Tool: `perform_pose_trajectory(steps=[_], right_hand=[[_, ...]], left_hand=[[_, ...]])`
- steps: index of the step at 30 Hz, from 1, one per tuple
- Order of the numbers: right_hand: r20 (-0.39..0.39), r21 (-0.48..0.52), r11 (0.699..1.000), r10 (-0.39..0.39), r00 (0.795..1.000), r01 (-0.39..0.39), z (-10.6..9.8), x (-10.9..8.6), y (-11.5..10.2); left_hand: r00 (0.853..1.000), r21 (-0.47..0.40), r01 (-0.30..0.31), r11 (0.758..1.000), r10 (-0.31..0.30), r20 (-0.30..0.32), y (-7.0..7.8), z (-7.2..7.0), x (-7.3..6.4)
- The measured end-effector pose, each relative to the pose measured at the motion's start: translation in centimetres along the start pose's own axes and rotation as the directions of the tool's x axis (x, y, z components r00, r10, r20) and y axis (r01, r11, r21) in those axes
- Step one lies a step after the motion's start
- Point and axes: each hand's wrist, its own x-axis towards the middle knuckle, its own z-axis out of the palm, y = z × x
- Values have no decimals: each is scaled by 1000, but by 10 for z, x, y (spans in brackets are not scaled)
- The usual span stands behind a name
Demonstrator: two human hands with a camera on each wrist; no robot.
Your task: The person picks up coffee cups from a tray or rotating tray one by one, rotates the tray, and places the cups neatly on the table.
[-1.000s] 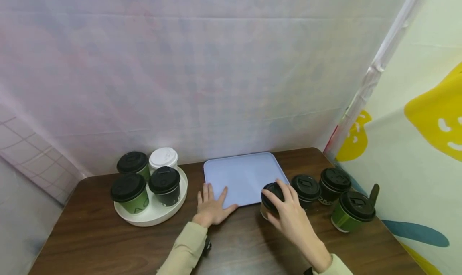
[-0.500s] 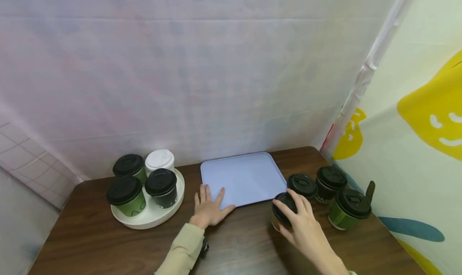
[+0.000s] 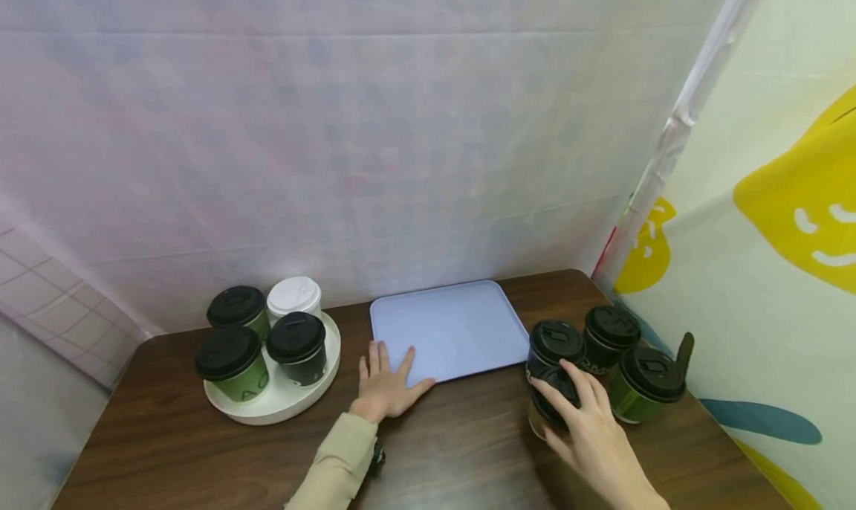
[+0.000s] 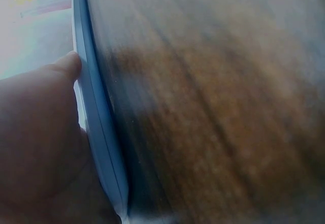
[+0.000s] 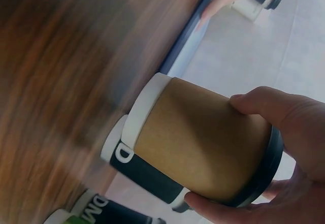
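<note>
My right hand (image 3: 595, 432) grips a brown paper coffee cup (image 5: 198, 137) by its upper part, around the black lid (image 3: 556, 397). That cup stands upright close over the wooden table, right in front of a dark lidded cup (image 3: 556, 339). Thumb and fingers lie on opposite sides of it in the right wrist view. My left hand (image 3: 388, 389) rests with spread fingers on the near left corner of a light blue rectangular tray (image 3: 461, 324). In the left wrist view, its thumb lies against the tray's raised edge (image 4: 96, 112).
At the right stand another dark cup (image 3: 610, 337) and a green cup (image 3: 645, 383) with a dark upright piece (image 3: 685, 354) beside its lid. A round white tray (image 3: 270, 413) at the left bears several lidded cups. A curtain (image 3: 401, 160) hangs behind the table (image 3: 435, 458).
My right hand has carried the brown cup rightward and toward the front, away from the blue tray and up to the dark cups. The left hand has stayed on the tray's corner.
</note>
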Motion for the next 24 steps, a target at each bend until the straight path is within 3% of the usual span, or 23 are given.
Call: perform_pose_trajectory(steps=[24], right_hand=[[46, -22, 998, 67, 997, -66, -4, -15, 29]], left_hand=[[1000, -18, -11, 1000, 11, -9, 0, -2, -2]])
